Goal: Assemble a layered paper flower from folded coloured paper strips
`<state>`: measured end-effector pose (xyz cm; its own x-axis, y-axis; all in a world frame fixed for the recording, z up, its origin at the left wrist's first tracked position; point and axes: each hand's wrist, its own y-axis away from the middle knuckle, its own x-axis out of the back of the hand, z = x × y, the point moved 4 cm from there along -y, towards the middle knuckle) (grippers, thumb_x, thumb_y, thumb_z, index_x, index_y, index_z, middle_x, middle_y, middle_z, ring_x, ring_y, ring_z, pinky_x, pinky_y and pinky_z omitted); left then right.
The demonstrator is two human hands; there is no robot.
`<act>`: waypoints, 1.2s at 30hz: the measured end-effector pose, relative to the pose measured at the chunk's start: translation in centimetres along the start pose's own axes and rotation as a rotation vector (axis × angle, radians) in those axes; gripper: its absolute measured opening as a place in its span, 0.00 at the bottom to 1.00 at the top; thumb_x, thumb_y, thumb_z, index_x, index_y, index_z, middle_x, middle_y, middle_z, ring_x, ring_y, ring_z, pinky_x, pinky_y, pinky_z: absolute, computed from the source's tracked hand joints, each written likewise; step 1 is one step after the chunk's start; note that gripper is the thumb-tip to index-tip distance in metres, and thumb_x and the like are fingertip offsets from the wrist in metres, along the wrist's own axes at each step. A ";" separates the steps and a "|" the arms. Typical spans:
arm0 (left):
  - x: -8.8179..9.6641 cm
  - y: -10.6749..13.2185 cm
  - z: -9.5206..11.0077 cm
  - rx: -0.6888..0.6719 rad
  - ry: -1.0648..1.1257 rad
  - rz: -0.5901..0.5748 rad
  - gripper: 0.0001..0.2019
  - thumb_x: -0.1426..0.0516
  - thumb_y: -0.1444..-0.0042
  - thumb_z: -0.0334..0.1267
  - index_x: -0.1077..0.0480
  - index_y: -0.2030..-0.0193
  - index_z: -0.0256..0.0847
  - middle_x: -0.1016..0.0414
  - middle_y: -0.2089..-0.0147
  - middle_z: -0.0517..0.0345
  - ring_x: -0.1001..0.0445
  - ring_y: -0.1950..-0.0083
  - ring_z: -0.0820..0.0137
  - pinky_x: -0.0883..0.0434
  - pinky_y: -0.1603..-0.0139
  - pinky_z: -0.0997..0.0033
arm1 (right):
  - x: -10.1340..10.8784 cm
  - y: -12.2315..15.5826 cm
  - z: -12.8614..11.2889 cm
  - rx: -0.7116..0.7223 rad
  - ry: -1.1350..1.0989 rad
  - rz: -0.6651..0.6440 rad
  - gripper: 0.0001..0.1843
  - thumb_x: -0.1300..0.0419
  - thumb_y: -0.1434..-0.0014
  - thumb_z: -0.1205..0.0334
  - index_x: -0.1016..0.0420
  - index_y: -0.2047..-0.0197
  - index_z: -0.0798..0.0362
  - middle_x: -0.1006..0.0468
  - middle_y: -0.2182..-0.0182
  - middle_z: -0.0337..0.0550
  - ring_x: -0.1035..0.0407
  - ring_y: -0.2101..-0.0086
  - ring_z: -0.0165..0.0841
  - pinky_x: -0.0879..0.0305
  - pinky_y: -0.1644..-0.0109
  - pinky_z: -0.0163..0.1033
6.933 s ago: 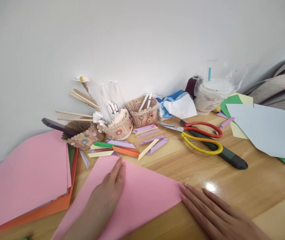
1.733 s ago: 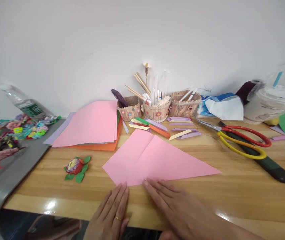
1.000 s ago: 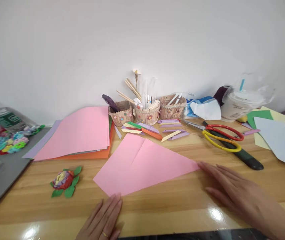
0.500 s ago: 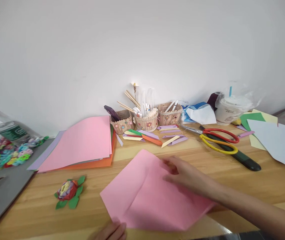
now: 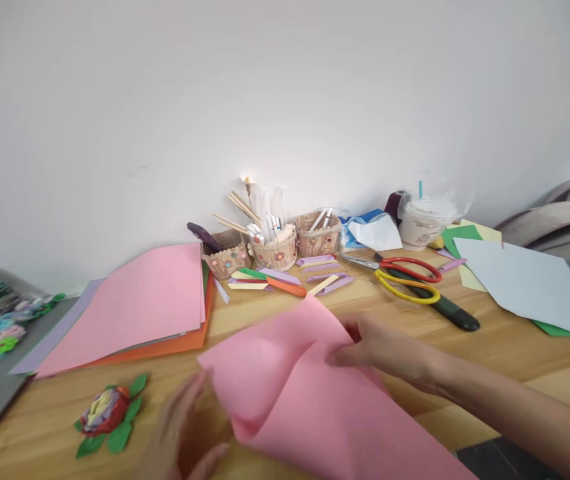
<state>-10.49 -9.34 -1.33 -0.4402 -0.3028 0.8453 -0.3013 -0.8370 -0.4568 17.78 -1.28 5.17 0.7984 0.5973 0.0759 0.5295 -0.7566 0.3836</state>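
A large pink paper sheet point(image 5: 335, 413), creased and partly folded over, lies slanted across the front of the table, its lower part running out of the picture. My right hand point(image 5: 372, 350) pinches its upper right edge between thumb and fingers. At the sheet's left corner is my left hand point(image 5: 177, 430), somewhat blurred, with thumb and fingers apart and nothing between them. Left of that hand sits a paper flower point(image 5: 107, 410) with green leaves.
Stacked coloured paper point(image 5: 139, 300) lies at the left. Decorated baskets point(image 5: 272, 253) stand along the wall, folded paper strips point(image 5: 285, 280) before them. Scissors point(image 5: 405, 277) rest on a black-handled tool point(image 5: 455, 313). A lidded cup point(image 5: 422, 220) and pale sheets point(image 5: 529, 280) are on the right.
The pink sheet has shifted and bulged up at its left side. My left hand has risen from its lower edge and opened. The view has turned slightly right.
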 end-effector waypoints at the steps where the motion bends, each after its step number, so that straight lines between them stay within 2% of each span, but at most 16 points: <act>1: -0.1 -1.0 -0.3 0.098 0.107 0.018 0.34 0.45 0.44 0.39 0.56 0.34 0.44 0.30 0.46 0.45 0.26 0.50 0.61 0.23 0.57 0.67 | 0.1 0.4 -0.6 0.040 -0.025 0.011 0.14 0.41 0.51 0.62 0.27 0.60 0.56 0.22 0.65 0.41 0.28 0.62 0.37 0.33 0.62 0.38; 3: -0.4 -3.0 -0.4 0.160 0.375 0.001 0.32 0.50 0.40 0.42 0.62 0.33 0.43 0.27 0.50 0.44 0.25 0.52 0.64 0.23 0.60 0.70 | 0.3 1.2 -2.0 0.144 0.009 0.068 0.15 0.41 0.50 0.61 0.28 0.58 0.56 0.23 0.65 0.42 0.28 0.62 0.38 0.33 0.62 0.38; 5: -0.3 -5.2 -0.2 0.131 0.528 -0.065 0.30 0.50 0.41 0.45 0.56 0.35 0.44 0.25 0.54 0.46 0.23 0.56 0.64 0.23 0.63 0.69 | 0.7 2.2 -3.8 0.313 0.102 0.161 0.11 0.42 0.47 0.60 0.28 0.61 0.56 0.23 0.64 0.42 0.28 0.63 0.36 0.33 0.63 0.37; 7: 0.4 -7.3 -0.2 0.061 0.516 -0.071 0.25 0.48 0.43 0.47 0.43 0.40 0.43 0.23 0.59 0.50 0.23 0.59 0.63 0.23 0.64 0.65 | 1.0 3.2 -5.5 0.502 0.202 0.214 0.08 0.42 0.46 0.59 0.31 0.70 0.55 0.24 0.68 0.43 0.28 0.65 0.35 0.32 0.63 0.38; 9: 1.2 -9.0 -0.2 0.008 0.523 -0.060 0.19 0.50 0.43 0.51 0.32 0.50 0.44 0.23 0.63 0.53 0.24 0.58 0.63 0.23 0.61 0.62 | 1.1 4.3 -6.7 0.716 0.309 0.225 0.09 0.42 0.45 0.58 0.33 0.74 0.53 0.24 0.70 0.43 0.29 0.62 0.35 0.33 0.57 0.41; 11: 1.8 -10.1 0.1 -0.072 0.537 -0.029 0.17 0.52 0.42 0.51 0.28 0.61 0.43 0.23 0.64 0.52 0.25 0.57 0.63 0.24 0.58 0.61 | 1.3 5.0 -6.9 0.892 0.462 0.256 0.09 0.43 0.43 0.59 0.33 0.74 0.51 0.24 0.69 0.43 0.30 0.59 0.35 0.36 0.51 0.44; 13: 2.1 -10.5 0.9 -0.219 0.497 0.049 0.13 0.50 0.41 0.44 0.28 0.68 0.41 0.23 0.64 0.50 0.25 0.56 0.65 0.25 0.58 0.63 | 1.3 5.2 -5.9 0.972 0.674 0.270 0.10 0.45 0.41 0.62 0.33 0.74 0.51 0.24 0.68 0.45 0.31 0.57 0.35 0.37 0.49 0.46; 15: 1.6 -10.3 1.8 -0.360 0.330 0.058 0.08 0.48 0.41 0.36 0.28 0.66 0.42 0.23 0.61 0.53 0.27 0.52 0.67 0.26 0.56 0.66 | 1.6 4.8 -3.7 0.948 0.827 0.265 0.10 0.47 0.41 0.64 0.33 0.74 0.51 0.23 0.66 0.47 0.32 0.54 0.37 0.37 0.49 0.47; 17: 0.5 -9.4 2.7 -0.555 0.072 0.018 0.10 0.50 0.40 0.32 0.29 0.57 0.44 0.23 0.55 0.56 0.32 0.45 0.68 0.31 0.48 0.64 | 2.0 4.1 -1.1 0.874 0.970 0.277 0.10 0.50 0.41 0.67 0.30 0.71 0.52 0.23 0.60 0.50 0.34 0.51 0.38 0.38 0.47 0.47; 19: -0.6 -8.4 3.1 -0.728 -0.148 -0.054 0.15 0.54 0.38 0.31 0.34 0.47 0.44 0.27 0.48 0.57 0.39 0.38 0.67 0.38 0.40 0.61 | 2.4 3.2 1.6 0.780 1.165 0.243 0.12 0.52 0.40 0.69 0.27 0.61 0.54 0.24 0.54 0.51 0.37 0.46 0.39 0.42 0.43 0.51; 21: -1.4 -7.6 3.1 -0.845 -0.265 -0.137 0.18 0.56 0.37 0.29 0.38 0.43 0.42 0.31 0.43 0.57 0.44 0.35 0.67 0.47 0.36 0.59 | 2.7 2.6 3.8 0.723 1.315 0.171 0.18 0.53 0.39 0.71 0.32 0.48 0.56 0.27 0.49 0.51 0.39 0.45 0.39 0.43 0.41 0.53; 22: -1.6 -7.2 3.0 -0.883 -0.291 -0.182 0.18 0.56 0.37 0.29 0.39 0.42 0.42 0.33 0.41 0.58 0.45 0.35 0.67 0.49 0.35 0.59 | 2.9 2.4 4.5 0.714 1.359 0.141 0.20 0.54 0.39 0.72 0.33 0.46 0.56 0.28 0.48 0.50 0.39 0.44 0.39 0.43 0.41 0.54; 24: -1.9 -6.9 2.7 -0.902 -0.313 -0.266 0.19 0.56 0.37 0.29 0.41 0.40 0.41 0.36 0.39 0.59 0.44 0.35 0.68 0.51 0.34 0.61 | 3.1 2.2 5.3 0.715 1.405 0.132 0.21 0.54 0.39 0.73 0.35 0.44 0.56 0.30 0.46 0.50 0.39 0.44 0.40 0.41 0.42 0.54; 29: -3.2 -7.7 1.8 -0.789 -0.301 -0.397 0.19 0.57 0.37 0.30 0.43 0.40 0.41 0.36 0.39 0.61 0.39 0.38 0.67 0.41 0.40 0.64 | 2.0 2.3 4.7 0.761 1.421 0.057 0.23 0.48 0.41 0.68 0.36 0.42 0.57 0.33 0.44 0.50 0.41 0.43 0.41 0.39 0.42 0.52; 33: -4.0 -8.8 1.1 -0.635 -0.302 -0.359 0.18 0.56 0.37 0.32 0.42 0.41 0.40 0.38 0.38 0.57 0.41 0.37 0.59 0.38 0.43 0.58 | 1.9 2.0 4.4 0.705 1.405 0.128 0.20 0.49 0.39 0.65 0.33 0.44 0.52 0.32 0.45 0.46 0.37 0.46 0.40 0.34 0.45 0.50; 36: -3.8 -8.8 1.0 -0.675 -0.215 -0.361 0.17 0.56 0.38 0.31 0.39 0.43 0.37 0.35 0.40 0.55 0.39 0.39 0.61 0.39 0.41 0.55 | 2.7 1.5 4.9 0.680 1.394 0.194 0.20 0.48 0.40 0.64 0.33 0.44 0.52 0.32 0.45 0.47 0.36 0.47 0.42 0.33 0.47 0.51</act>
<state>-5.31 -1.29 -0.23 -0.0657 -0.2044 0.9767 -0.8722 -0.4637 -0.1557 22.10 -2.12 1.42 0.1853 -0.0455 0.9816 0.7866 -0.5918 -0.1759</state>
